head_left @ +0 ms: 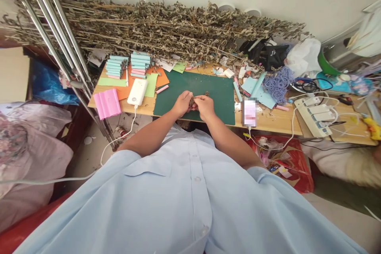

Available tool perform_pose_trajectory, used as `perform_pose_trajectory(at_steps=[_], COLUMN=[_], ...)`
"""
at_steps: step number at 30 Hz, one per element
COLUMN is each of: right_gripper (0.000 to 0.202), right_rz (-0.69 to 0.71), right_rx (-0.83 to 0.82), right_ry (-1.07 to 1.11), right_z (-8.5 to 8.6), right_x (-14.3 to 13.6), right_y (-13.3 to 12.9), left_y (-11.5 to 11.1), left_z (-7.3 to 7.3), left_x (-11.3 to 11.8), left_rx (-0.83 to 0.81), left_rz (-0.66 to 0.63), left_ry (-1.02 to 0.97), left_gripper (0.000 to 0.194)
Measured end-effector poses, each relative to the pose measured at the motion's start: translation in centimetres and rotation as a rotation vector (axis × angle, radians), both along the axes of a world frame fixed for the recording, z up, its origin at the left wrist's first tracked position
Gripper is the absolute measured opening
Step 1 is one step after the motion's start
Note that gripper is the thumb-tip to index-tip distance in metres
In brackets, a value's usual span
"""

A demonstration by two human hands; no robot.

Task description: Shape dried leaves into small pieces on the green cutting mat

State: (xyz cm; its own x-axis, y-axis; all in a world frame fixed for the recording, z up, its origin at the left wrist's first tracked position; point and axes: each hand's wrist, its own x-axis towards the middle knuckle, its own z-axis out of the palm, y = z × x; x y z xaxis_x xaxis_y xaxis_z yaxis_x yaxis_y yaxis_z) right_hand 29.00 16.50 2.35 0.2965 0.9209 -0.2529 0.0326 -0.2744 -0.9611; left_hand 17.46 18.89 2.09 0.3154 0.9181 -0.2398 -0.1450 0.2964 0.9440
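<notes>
Over the dark green mat [193,81], near its front edge, my left hand [182,104] and my right hand [205,106] meet with their fingers closed. Between the fingertips is a small clump of dried leaves [192,101], brown and crumpled, which both hands pinch. Another bit of dried leaf [206,93] shows just beyond my right hand. The undersides of the fingers are partly hidden. Left of the mat lie stacks of thin pale blue paper rolls [139,60], and one pink paper roll [162,89] rests at the mat's left edge.
Dried leafy stalks [178,27] are heaped along the wall. A white power bank [137,92] and pink paper [107,104] lie left; a phone [250,112], purple yarn [278,82] and a power strip [313,116] lie right. Metal crutches [56,20] lean at the left.
</notes>
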Motion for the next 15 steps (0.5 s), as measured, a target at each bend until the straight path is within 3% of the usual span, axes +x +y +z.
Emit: perform_pose_trajectory(at_steps=[3,7,9,12,15], right_gripper=[0.014,0.017,0.016,0.013,0.006], right_rz=[0.072,0.277,0.323,0.292,0.187], right_rx=[0.080,0.335,0.381,0.346,0.287], right_ry=[0.007,-0.429,-0.642,-0.779,-0.639], right_z=[0.1,1.3,1.8,1.9,1.2], right_x=[0.5,1.3,1.4,1.1,0.5], right_y=[-0.4,-1.4,-1.6,-1.5,-0.9], left_y=[0.0,-0.1,-0.2,-0.4,-0.4], left_z=[0.0,0.1,0.3,0.4,0.5], left_x=[0.0,0.1,0.1,0.1,0.1], left_rx=[-0.013,-0.052,-0.048,0.011,0.032], left_rz=[0.015,0.018,0.008,0.005,0.019], left_ry=[-0.013,-0.070,-0.085,-0.050,-0.016], left_gripper=[0.029,0.033,0.035,0.038,0.035])
